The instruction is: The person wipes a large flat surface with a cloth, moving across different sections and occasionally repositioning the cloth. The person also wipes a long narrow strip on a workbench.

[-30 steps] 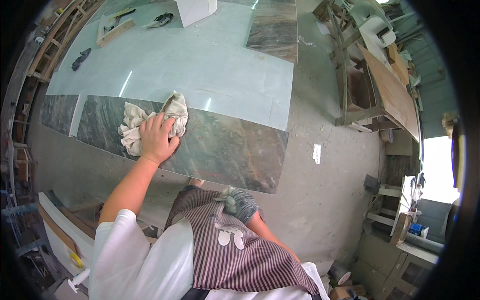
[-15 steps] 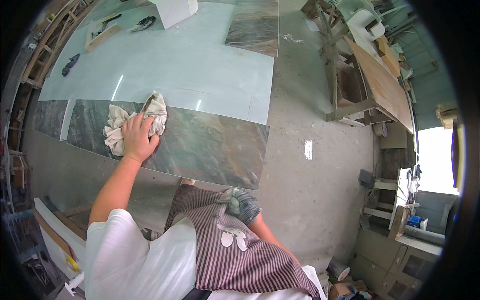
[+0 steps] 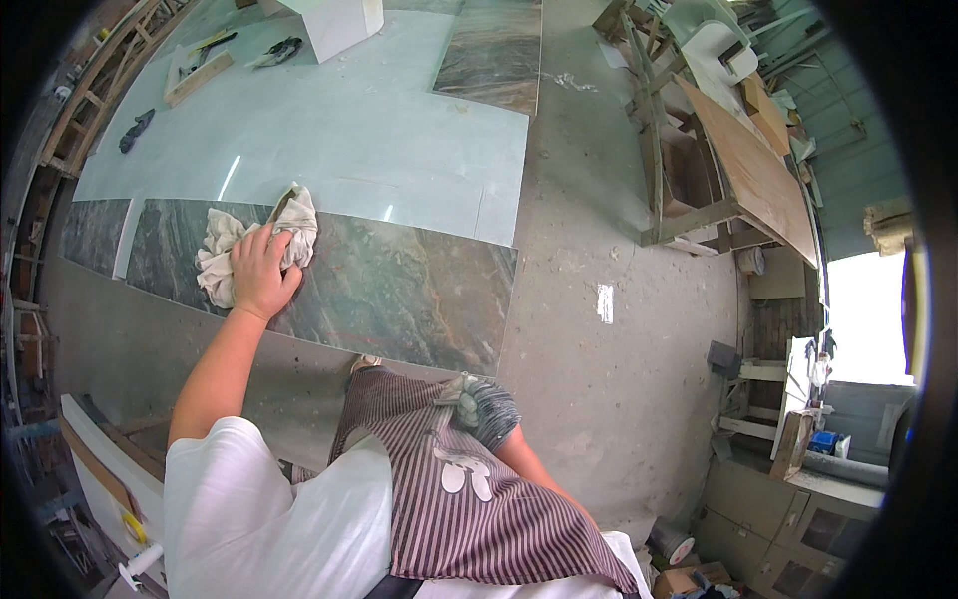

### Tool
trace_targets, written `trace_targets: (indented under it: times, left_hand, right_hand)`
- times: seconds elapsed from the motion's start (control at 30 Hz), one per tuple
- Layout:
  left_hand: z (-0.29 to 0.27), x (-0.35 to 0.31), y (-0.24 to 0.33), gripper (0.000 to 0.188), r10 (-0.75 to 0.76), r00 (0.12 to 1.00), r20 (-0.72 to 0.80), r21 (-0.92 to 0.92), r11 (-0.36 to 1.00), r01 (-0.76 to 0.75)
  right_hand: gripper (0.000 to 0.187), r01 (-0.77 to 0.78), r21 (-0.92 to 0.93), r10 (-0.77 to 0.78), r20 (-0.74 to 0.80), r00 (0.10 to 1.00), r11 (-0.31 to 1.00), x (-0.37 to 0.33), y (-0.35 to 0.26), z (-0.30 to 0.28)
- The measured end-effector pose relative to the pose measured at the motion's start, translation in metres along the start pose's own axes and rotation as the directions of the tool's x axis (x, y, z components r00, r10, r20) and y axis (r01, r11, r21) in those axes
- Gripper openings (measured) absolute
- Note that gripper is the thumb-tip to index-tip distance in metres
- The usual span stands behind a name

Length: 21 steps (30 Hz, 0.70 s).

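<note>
As the head view showed, the left hand point(image 3: 261, 276) grasped a crumpled pale cloth point(image 3: 297, 216) with bent fingers on the dark marbled slab point(image 3: 409, 290), while the gloved right hand point(image 3: 481, 409) was at the striped apron point(image 3: 499, 529), its fingers' grip impossible to tell.

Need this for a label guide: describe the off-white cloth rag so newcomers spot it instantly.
On the large pale, glossy tabletop, find the dark, marbled rectangular panel along the edge nearest the person. The crumpled off-white cloth rag lies on that panel's left half, under the bare left hand. Its light, bunched folds set it apart from the dark crumpled piece farther left.
</note>
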<state>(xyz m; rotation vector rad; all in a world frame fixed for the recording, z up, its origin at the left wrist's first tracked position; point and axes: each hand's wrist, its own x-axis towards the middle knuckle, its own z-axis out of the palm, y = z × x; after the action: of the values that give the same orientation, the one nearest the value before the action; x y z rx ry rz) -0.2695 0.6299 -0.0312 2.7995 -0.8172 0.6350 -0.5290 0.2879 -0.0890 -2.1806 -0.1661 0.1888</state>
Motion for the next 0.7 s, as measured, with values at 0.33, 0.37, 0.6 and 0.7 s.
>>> trace_targets:
  times: [0.33, 0.37, 0.6, 0.7]
  left_hand:
    - [-0.001, -0.001, -0.002, 0.053, 0.009, 1.0, -0.015, -0.018, 1.0, -0.009]
    - [-0.001, -0.002, -0.001, 0.053, 0.007, 1.0, -0.009, -0.009, 1.0, -0.007]
    - [0.003, 0.003, 0.002, 0.049, -0.006, 0.999, -0.032, 0.033, 0.999, 0.007]
    - [0.005, -0.004, 0.002, 0.049, -0.025, 0.999, -0.032, 0.066, 0.997, 0.027]
  right_hand:
    - [0.017, 0.061, 0.085, -0.053, -0.101, 0.993, 0.995, 0.006, -0.022, -0.008]
    - [0.014, -0.236, 0.522, 0.309, -0.056, 0.95, 0.82, 0.003, -0.028, -0.012]
    - [0.025, 0.223, 0.912, 0.703, 0.093, 0.705, -0.344, -0.12, 0.087, -0.064]
    - [0.027, 0.234, 0.959, 0.974, 0.116, 0.194, -0.161, -0.154, 0.047, -0.091]
